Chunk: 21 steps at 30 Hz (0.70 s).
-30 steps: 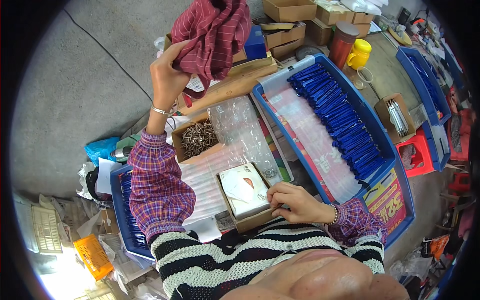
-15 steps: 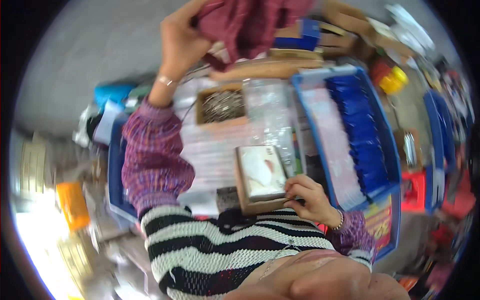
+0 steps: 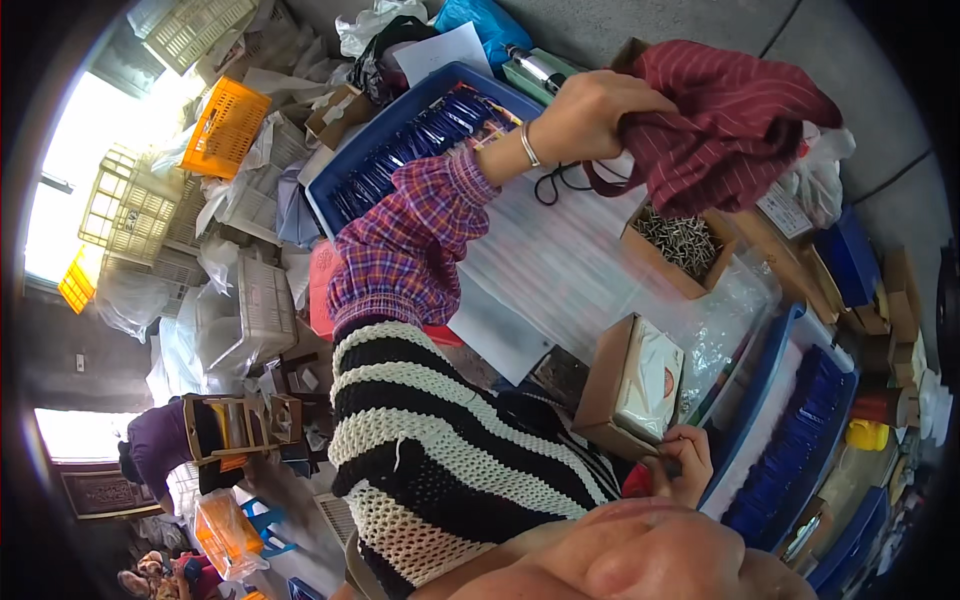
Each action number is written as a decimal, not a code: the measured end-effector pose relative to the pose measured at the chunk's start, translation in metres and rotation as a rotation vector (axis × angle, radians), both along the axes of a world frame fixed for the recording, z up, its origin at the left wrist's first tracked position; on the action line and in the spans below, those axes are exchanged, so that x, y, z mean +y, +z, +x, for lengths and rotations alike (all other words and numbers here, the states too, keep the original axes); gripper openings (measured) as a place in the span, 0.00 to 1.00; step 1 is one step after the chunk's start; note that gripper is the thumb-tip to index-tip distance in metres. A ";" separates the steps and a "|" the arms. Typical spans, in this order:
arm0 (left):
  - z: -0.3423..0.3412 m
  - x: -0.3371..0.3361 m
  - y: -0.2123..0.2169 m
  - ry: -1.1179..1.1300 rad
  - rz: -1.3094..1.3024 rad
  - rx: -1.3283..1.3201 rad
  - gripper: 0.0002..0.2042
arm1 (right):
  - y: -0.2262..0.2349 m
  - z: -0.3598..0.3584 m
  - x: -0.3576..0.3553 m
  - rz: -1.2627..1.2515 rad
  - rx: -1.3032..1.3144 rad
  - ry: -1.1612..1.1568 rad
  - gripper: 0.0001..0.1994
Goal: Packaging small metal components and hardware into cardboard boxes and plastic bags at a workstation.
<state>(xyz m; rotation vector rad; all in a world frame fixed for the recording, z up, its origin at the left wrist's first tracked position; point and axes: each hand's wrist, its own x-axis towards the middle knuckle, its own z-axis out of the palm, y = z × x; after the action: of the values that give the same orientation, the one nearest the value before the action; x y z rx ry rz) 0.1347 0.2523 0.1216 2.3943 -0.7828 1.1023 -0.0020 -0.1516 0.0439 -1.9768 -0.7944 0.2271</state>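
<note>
My left hand [image 3: 588, 118] grips a maroon cloth with thin pale stripes [image 3: 735, 115], raised above the far side of the table. The cloth hangs bunched, and what its folds cover is hidden. Close to my body, my right hand [image 3: 687, 462] has its fingers closed at the near corner of a small cardboard box [image 3: 598, 385]. In the box's open side sits a white packet [image 3: 650, 388] with a small orange-red mark. Beyond them stands an open carton of metal screws or nails [image 3: 682, 243], just below the cloth.
Blue trays with rows of blue packets flank the table, one at left [image 3: 335, 180] and another at right [image 3: 740, 440]. Clear plastic bags [image 3: 735, 300] lie beside the carton. A power screwdriver [image 3: 535, 70] rests at the back. Another person [image 3: 165, 445] bends over at far left.
The view has swung left, bringing crates and another person into sight. The maroon cloth stays in my left hand, and my right hand remains at the box's corner.
</note>
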 end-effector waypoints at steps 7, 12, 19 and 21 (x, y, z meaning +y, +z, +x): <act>0.035 0.083 -0.002 0.193 0.032 -0.086 0.27 | 0.001 0.003 0.006 -0.064 0.045 -0.064 0.13; 0.057 0.158 0.007 0.144 -0.120 -0.090 0.22 | 0.002 0.003 0.019 -0.074 0.012 -0.007 0.13; 0.115 0.201 -0.007 0.438 -0.015 0.089 0.23 | 0.001 -0.010 0.025 -0.146 0.008 -0.072 0.13; 0.137 0.219 -0.023 0.412 0.006 0.093 0.23 | 0.005 -0.014 0.028 -0.169 0.017 -0.132 0.13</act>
<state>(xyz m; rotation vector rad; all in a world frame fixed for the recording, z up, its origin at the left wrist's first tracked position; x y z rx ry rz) 0.2721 0.4709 0.0984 2.6616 -0.2640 1.1219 -0.0162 -0.1232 0.0493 -2.1745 -0.6482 0.2385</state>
